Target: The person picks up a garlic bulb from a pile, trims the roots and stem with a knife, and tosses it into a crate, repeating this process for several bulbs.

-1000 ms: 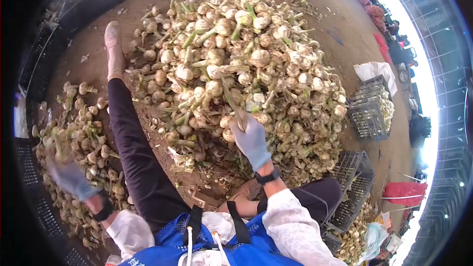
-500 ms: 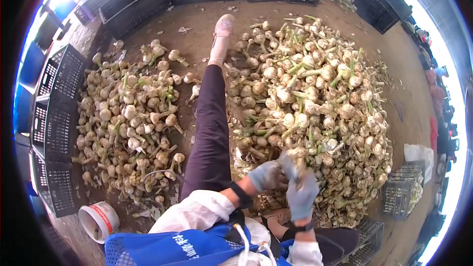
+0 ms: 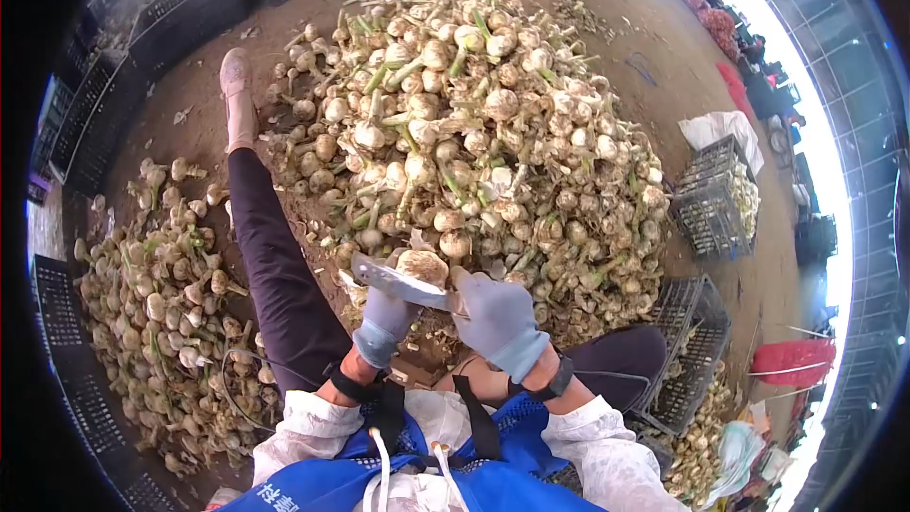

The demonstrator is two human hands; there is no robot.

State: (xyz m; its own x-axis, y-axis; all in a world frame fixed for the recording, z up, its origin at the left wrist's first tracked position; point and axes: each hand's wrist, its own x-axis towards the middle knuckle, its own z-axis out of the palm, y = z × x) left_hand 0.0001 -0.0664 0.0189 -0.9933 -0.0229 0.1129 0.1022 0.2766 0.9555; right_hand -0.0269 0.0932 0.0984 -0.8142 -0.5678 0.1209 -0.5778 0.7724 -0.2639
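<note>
My left hand [image 3: 386,324], in a grey glove, is closed on a large garlic bulb [image 3: 423,266] whose brownish root side faces up. My right hand [image 3: 500,319], also gloved, grips the handle of a knife [image 3: 403,283]. The knife's wide, stained blade points left and lies across the near side of the bulb, over the left fingers. Just beyond both hands rises a big heap of garlic [image 3: 493,133] with stalks and dirty roots. Parts of the left fingers are hidden behind the blade.
A second garlic pile [image 3: 166,322] lies left of my outstretched leg [image 3: 275,256]. Black crates [image 3: 194,9] line the far left. A filled crate [image 3: 711,199] and another black crate [image 3: 687,351] stand at the right, near a red bag [image 3: 794,362].
My view has turned right, so the heap and leg appear farther left. Both hands now sit side by side, and the knife and bulb, blurred before, show clearly.
</note>
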